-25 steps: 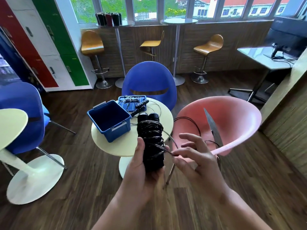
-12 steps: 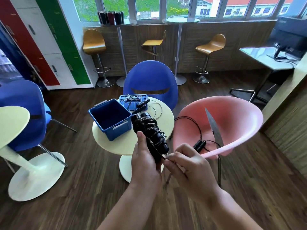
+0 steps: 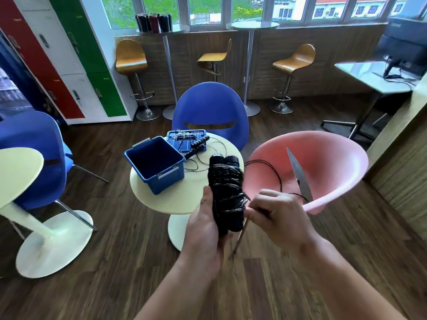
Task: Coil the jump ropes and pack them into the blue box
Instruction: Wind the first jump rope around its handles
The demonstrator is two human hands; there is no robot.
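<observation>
Coiling step: my left hand [image 3: 205, 229] grips the paired black jump-rope handles [image 3: 225, 195] upright above the round cream table's [image 3: 147, 192] edge; my right hand's fingers [image 3: 254, 212] pinch the thin black cord [image 3: 276, 172] against them; next, probably wind the slack, then pack the open blue plastic box [image 3: 154, 166].

1. Two bare forearms enter from the bottom edge, one from the lower centre, one from the lower right.
2. No sleeve covers either forearm within view.
3. The left hand [image 3: 204, 234] wears no glove, ring or band on the parts that show.
4. The right hand [image 3: 278, 217] is likewise ungloved, its knuckles and wrist uncovered.
5. Neither wrist carries a watch or strap.
6. Fingernails are too blurred to describe.
</observation>
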